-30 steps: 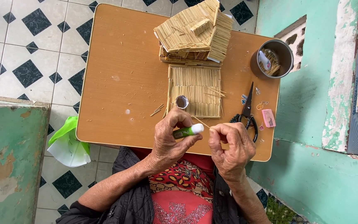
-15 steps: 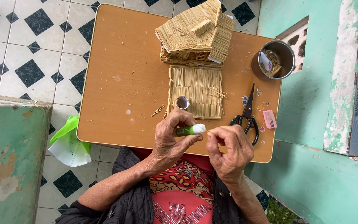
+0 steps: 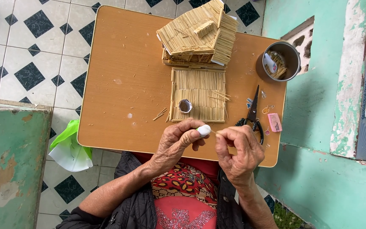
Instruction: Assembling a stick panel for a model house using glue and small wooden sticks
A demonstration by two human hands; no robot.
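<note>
Glue is the main hazard here: your left hand [image 3: 175,142] is closed around a small glue tube [image 3: 203,130] with its white nozzle against a thin wooden stick [image 3: 214,132] pinched in your right hand [image 3: 237,149]. Excess squeeze would likely smear your fingertips or drip onto the table [image 3: 119,76]; side pressure could snap the stick. The stick is pale, very slender and mostly hidden by your fingers, held just above the table's near edge, below the flat stick panel [image 3: 198,95].
</note>
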